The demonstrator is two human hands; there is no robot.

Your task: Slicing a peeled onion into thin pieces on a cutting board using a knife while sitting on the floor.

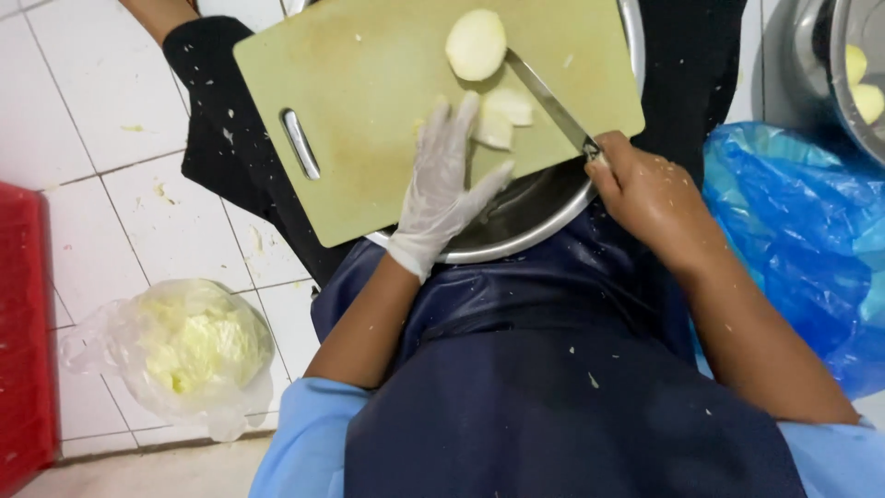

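gloved left hand [444,180] lies flat, fingers spread, on pale green cutting board [369,101], fingertips touching cut potato pieces [502,117]. bare right hand [645,189] closed round knife [551,103], blade angled between pieces and peeled potato half [476,43]. board rests over steel bowl [516,231] on lap. bagged cabbage [189,346] on tiled floor.

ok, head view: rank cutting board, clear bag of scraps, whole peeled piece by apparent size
1. cutting board
2. clear bag of scraps, though it sits lower on the floor, so its real size is unsure
3. whole peeled piece
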